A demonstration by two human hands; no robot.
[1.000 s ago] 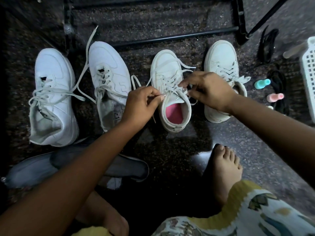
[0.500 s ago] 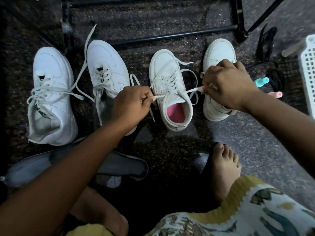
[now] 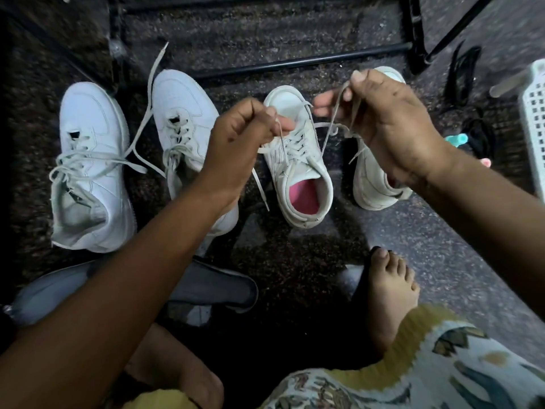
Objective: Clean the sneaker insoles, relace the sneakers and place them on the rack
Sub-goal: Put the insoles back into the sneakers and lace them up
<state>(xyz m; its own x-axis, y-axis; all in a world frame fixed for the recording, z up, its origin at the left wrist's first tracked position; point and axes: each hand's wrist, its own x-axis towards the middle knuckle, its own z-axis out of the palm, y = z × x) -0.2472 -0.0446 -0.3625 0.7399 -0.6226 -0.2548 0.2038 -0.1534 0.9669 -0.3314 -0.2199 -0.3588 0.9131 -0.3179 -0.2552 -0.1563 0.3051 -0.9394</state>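
Pale grey lace is pinched in both hands, one end in each. The left hand has its fingers squeezed shut on one end, and the loose tip hangs down toward 6 o'clock. The right hand has its thumb and fingers shut on the other end, held a bit higher. Both ends run down to the small sneaker with the pink inside, which sits on the floor just under and between the hands. Its toe points to 12 o'clock and its heel to 6 o'clock, so the lace ends pull out to 9 and 3 o'clock, across the shoe. The two hands look about the same way off from it. I think the next job is to cross the ends and tie them. This shoe looks laced all the way up, off-white and a bit worn. Its partner sits at 3 o'clock, partly hidden by the right hand. Two bigger white sneakers sit at 9 o'clock with loose laces. The black rack bar lies at 12 o'clock. Dark insoles lie near 7 o'clock.
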